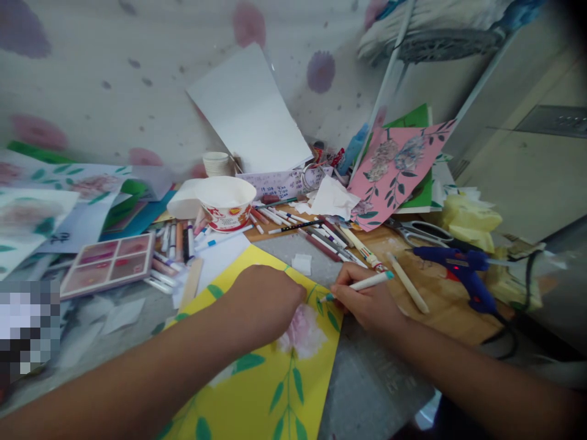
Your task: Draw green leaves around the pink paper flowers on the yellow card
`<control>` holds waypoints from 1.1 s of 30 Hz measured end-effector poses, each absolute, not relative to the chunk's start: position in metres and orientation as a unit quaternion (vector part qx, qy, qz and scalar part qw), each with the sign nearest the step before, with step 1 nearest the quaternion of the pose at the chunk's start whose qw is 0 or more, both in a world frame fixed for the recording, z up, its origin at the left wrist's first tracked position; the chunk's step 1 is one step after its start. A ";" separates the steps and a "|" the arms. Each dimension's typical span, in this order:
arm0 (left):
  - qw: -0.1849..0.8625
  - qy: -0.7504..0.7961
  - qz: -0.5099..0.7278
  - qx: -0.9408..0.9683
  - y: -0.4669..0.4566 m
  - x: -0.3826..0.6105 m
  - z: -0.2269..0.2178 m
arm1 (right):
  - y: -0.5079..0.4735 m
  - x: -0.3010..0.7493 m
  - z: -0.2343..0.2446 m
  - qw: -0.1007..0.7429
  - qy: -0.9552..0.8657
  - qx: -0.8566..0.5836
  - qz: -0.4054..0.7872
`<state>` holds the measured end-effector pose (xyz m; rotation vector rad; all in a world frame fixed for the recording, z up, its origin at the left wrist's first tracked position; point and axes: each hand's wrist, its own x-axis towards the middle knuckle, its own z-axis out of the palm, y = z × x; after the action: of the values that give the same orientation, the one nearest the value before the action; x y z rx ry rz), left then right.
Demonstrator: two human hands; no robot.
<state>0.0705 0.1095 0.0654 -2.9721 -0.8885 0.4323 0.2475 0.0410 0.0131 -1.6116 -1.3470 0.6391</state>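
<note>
A yellow sheet of paper [316, 382] lies on the table in front of me, with green leaves and stems drawn on it. A pale pink flower [305, 330] shows on the sheet, partly covered by my left hand [270, 299]. That hand is curled and rests on the paper; whatever its fingers hold, if anything, is hidden. My right hand [367, 299] grips a white marker [369, 282] with a teal end. The marker's tip meets the paper among small green leaves near the right edge.
Many loose markers [177, 241] and a paper bowl [227, 205] stand behind the sheet. A palette [110, 264] lies left. To the right are a blue glue gun [458, 269], a glue stick [408, 284], scissors [424, 232] and a pink sheet with flowers [401, 168].
</note>
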 end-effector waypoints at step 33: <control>-0.008 -0.280 0.136 -0.950 0.109 0.070 0.069 | 0.039 0.251 0.015 0.461 -0.553 -0.623 0.307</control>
<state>0.0703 0.1095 0.0685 -3.0018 -0.8828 0.4286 0.2509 0.0391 0.0154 -1.5322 -1.3596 0.7547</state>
